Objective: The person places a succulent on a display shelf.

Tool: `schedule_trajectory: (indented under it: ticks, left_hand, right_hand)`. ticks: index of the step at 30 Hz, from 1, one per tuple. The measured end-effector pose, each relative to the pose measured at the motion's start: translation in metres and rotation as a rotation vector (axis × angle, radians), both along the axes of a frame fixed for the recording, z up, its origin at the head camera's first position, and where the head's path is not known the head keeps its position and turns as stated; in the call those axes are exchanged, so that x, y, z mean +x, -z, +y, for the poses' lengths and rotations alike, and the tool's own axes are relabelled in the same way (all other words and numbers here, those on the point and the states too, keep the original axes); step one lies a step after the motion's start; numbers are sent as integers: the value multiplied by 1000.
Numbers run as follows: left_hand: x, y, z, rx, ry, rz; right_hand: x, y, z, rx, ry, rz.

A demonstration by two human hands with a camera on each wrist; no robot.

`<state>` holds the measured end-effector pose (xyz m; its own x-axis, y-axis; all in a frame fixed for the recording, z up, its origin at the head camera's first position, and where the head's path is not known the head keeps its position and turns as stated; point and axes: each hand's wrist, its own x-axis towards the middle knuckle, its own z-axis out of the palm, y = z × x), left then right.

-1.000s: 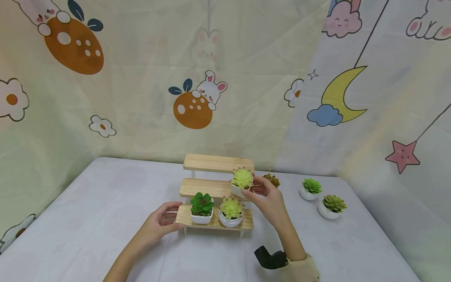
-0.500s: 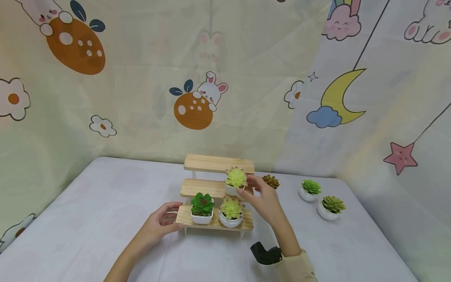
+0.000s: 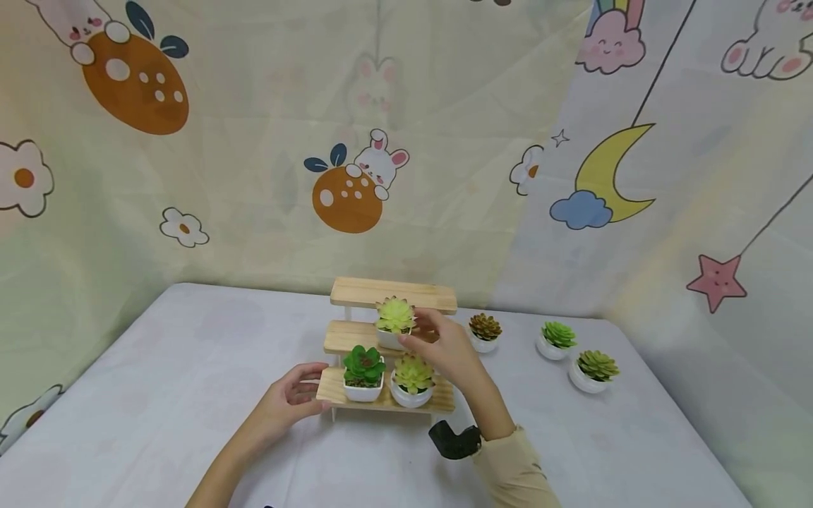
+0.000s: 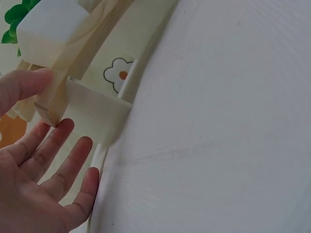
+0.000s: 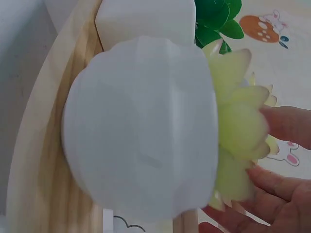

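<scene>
My right hand point(image 3: 449, 351) holds a light yellow-green potted succulent point(image 3: 395, 317) with reddish leaf tips by its white pot, over the middle step of a three-tier wooden plant stand point(image 3: 394, 291). My left hand point(image 3: 293, 396) pinches the left end of the lowest step, thumb point(image 4: 34, 82) on one side of the plank and fingertips on the other. On that step sit a dark green succulent point(image 3: 364, 365) in a square white pot and a second yellow-green succulent point(image 3: 413, 374) in a round white pot point(image 5: 146, 126). That round pot fills much of the right wrist view.
To the right of the stand, a brown succulent point(image 3: 485, 327), a bright green one point(image 3: 557, 336) and an olive-green one point(image 3: 597, 367) stand in white pots on the white-covered table point(image 3: 159, 367). A printed cloth point(image 3: 267, 212) hangs behind. A black strap-like piece point(image 3: 454, 440) is on my right wrist.
My right hand has carried the yellow-green succulent leftward along the middle step, from its right end to near its centre. My left hand has stayed on the lowest step.
</scene>
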<state>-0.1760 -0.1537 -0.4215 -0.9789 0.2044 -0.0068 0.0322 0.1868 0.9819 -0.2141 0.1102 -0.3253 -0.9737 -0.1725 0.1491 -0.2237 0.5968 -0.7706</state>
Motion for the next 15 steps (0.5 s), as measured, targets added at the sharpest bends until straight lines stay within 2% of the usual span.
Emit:
schedule_trajectory:
  ticks: [15]
  left_hand:
    - [0,-1,0,11,15,8]
  right_hand:
    - [-2,-6,-17,57,-73,-16]
